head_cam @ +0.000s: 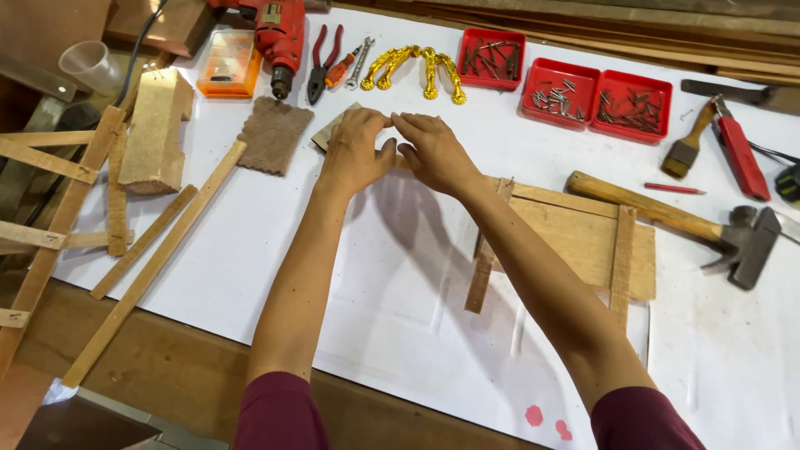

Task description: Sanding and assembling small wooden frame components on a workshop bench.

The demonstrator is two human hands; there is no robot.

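Left hand (354, 150) and right hand (433, 150) meet, fingertips pinching small tan sandpaper square (333, 127), seemingly to fold it | on white sheet (400, 275), beside brown abrasive pad (273, 133) | flat wooden slatted panel (575, 242) under right forearm.

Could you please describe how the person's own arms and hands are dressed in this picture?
Both arms are bare from the upper arm down. Short maroon sleeves show at the bottom edge, the left sleeve and the right sleeve. The left hand and the right hand wear no gloves, and no rings, watch or bracelets can be seen on them.
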